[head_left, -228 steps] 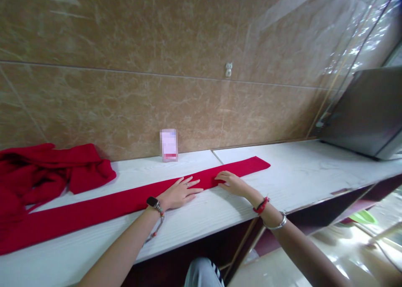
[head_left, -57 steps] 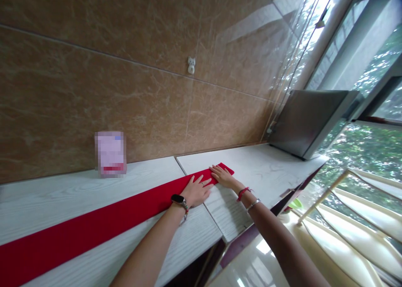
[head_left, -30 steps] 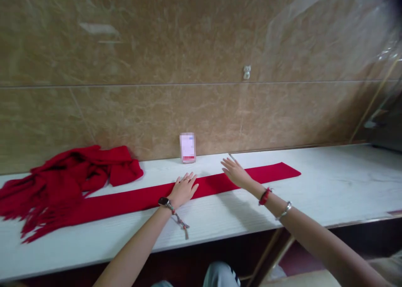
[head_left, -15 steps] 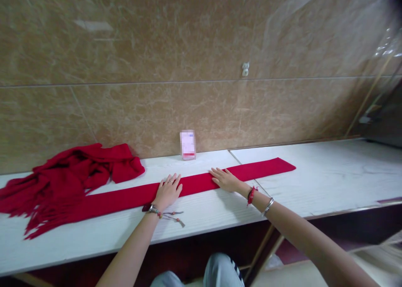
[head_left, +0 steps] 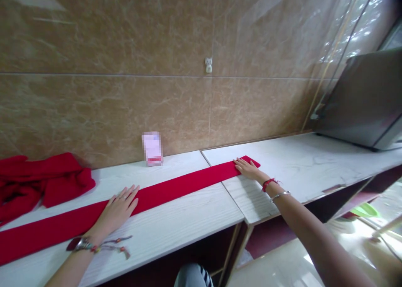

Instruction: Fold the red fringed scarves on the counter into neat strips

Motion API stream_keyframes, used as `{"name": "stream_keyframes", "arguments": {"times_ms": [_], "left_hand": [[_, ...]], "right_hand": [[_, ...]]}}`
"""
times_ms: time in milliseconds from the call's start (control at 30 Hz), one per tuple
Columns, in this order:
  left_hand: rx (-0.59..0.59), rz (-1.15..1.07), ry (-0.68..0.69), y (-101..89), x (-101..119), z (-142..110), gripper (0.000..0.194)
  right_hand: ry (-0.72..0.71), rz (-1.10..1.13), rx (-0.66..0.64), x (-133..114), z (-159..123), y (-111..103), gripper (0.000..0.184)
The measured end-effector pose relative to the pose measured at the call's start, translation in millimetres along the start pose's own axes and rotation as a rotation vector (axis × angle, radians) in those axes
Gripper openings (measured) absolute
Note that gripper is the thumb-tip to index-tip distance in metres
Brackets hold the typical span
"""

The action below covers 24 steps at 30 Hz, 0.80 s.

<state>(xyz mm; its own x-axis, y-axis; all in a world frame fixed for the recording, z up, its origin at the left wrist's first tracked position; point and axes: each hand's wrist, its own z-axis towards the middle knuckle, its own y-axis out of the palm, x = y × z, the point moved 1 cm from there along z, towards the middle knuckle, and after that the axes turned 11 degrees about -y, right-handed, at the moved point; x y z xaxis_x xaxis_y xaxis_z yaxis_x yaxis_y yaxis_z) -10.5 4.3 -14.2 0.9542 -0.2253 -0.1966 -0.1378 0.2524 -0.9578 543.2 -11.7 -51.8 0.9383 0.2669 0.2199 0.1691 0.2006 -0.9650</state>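
We are apparently pressing the red strip (head_left: 179,188) flat, left hand (head_left: 119,206) at eight o'clock, right hand (head_left: 248,169) at four (both spread, gripping nothing), and are probably needing even pressure next.

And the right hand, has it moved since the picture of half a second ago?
Yes: the right hand has moved to the right along the red cloth, across the table seam.
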Motion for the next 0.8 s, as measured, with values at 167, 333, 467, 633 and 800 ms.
{"name": "stream_keyframes", "arguments": {"times_ms": [167, 333, 467, 633, 800], "left_hand": [[0.0, 0.0, -0.001, -0.6, 0, 0, 0.053], [0.005, -0.052, -0.024, -3.5, 3, -2, 0.052], [0.034, -0.108, -0.026, -5.9, 7, -3, 0.05], [0.037, -0.146, -0.007, -17.8, 14, -10, 0.046], [0.002, -0.183, -0.047, -25.0, 14, -21, 0.044]], "right_hand": [[0.241, 0.122, 0.013, 36, -18, 6, 0.044], [0.46, 0.184, 0.069, 42, -29, -7, 0.048], [0.297, 0.147, 0.131, -14, -4, -43, 0.047], [-0.15, 0.302, 0.121, -162, 61, -93, 0.046], [-0.488, 0.382, 0.153, -300, 101, -111, 0.047]]}}
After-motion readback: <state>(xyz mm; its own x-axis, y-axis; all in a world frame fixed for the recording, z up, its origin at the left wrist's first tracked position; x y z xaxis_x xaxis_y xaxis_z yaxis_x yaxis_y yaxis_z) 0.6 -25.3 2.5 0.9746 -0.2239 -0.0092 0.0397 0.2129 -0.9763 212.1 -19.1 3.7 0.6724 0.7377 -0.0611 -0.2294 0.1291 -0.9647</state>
